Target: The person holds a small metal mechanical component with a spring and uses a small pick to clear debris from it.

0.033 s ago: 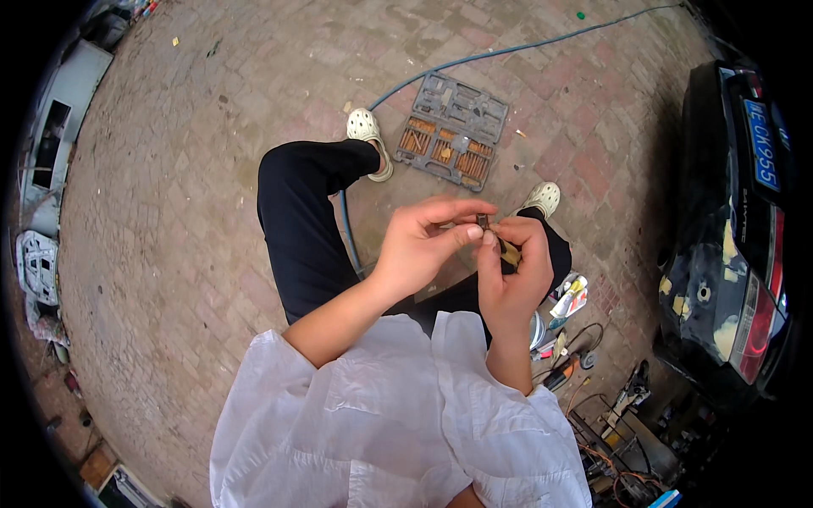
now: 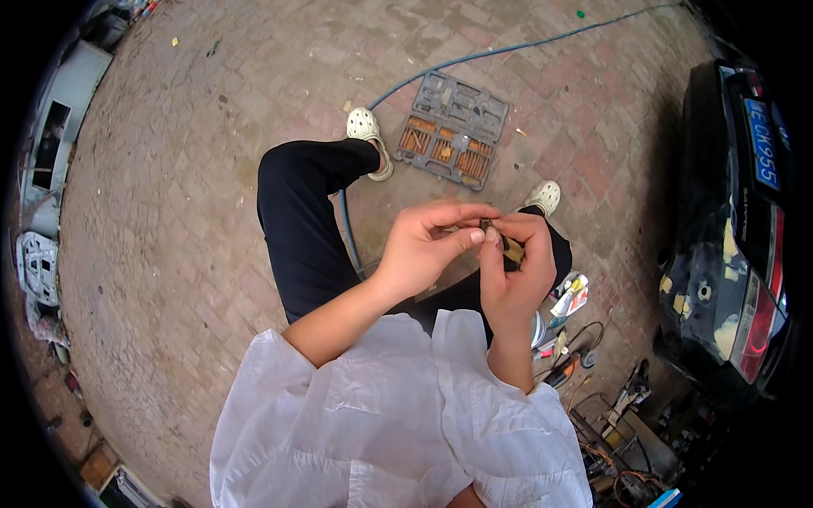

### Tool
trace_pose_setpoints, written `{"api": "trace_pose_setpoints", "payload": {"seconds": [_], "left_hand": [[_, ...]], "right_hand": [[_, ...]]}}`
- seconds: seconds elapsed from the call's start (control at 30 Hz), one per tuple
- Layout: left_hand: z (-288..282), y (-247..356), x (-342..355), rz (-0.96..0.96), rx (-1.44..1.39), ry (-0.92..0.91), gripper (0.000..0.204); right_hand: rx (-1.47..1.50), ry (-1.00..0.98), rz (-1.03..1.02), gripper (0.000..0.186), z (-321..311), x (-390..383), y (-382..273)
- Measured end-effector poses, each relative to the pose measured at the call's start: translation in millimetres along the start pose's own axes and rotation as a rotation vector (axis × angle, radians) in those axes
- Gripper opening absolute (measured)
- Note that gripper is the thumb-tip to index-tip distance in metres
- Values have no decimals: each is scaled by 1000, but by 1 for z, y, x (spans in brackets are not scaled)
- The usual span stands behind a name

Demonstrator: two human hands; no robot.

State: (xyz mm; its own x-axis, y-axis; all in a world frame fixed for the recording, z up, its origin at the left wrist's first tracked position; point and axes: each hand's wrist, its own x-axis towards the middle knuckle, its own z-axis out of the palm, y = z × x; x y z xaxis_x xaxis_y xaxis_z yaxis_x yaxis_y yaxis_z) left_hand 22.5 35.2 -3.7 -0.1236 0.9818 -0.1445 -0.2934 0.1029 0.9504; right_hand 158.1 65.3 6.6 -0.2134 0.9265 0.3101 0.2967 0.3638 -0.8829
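My left hand has its thumb and fingers pinched on a small dark metal piece, held above my lap. From the other side, the thumb and fingers of my right hand meet at the same piece. A tan, cloth-like scrap shows inside the curl of my right fingers; its exact kind I cannot make out. The fingertips hide most of the metal piece. Beyond my hands, an open grey plastic case lies on the paving with rows of rust-brown bits in its near half.
A blue hose runs across the brick paving. On the right stands a dark car with patches of filler. Tools and cables, including an orange-bodied power tool, lie at lower right. Car panels line the left edge.
Both hands have shifted very slightly to the right with the metal piece between them. Everything else stays in place.
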Motion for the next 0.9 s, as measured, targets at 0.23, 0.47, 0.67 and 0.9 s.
{"api": "trace_pose_setpoints", "payload": {"seconds": [0.23, 0.47, 0.67, 0.9], "left_hand": [[-6, -8, 8, -83, -429, -53, 29], [-4, -3, 7, -127, -508, -89, 31], [-2, -2, 5, -36, -286, -54, 30], [0, -3, 4, 5, -107, -41, 25]], "right_hand": [[47, -83, 101, 13, -4, -7, 4], [102, -33, 70, 14, -3, 0, 7], [33, -33, 61, 14, 0, -2, 5], [-45, 14, -43, 17, 3, -4, 3]]}}
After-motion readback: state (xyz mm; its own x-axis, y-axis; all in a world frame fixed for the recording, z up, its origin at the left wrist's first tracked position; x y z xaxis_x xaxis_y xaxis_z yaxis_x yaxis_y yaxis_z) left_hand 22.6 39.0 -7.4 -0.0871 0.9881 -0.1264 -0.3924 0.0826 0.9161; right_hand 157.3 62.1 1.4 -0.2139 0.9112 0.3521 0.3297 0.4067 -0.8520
